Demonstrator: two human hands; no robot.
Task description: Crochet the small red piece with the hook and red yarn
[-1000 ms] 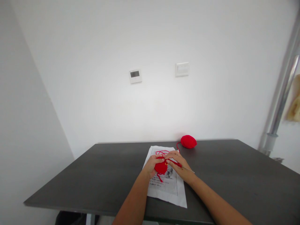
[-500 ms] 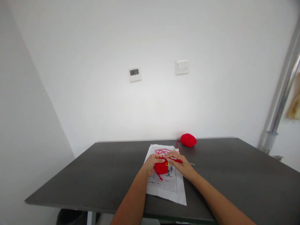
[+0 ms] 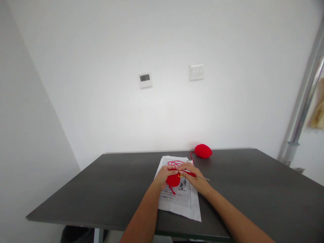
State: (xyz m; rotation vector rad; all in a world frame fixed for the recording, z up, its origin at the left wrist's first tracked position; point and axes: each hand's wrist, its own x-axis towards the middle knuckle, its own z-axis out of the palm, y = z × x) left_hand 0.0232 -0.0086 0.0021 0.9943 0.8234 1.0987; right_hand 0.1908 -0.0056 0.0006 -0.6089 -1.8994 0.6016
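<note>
At far left, the dark grey, flat tabletop runs out to its left corner, and a wide stretch of it lies between that edge and my left forearm. Its back edge runs along the white wall, where a white square panel with a dark display sits high above my work.

My left hand is closed on the small, rounded, red yarn piece, thumb and fingers pinching its upper edge. I have it in front of me over the creased white printed paper sheet, whose near edge stops short of the table's front edge. A short red yarn tail hangs from its lower edge, and loose red yarn loops lie beyond my fingers. A little yellow loop shows at its right side.

My right hand is clamped on the slim red-handled tool with a thin metal shaft, fingertips close against my left ones; the shaft juts out to the right. Its other end is hidden at my fingers.

Past that, the plump red yarn ball rests near the back edge, well apart from my hands. Broad tabletop spreads rightward from my forearm.
</note>
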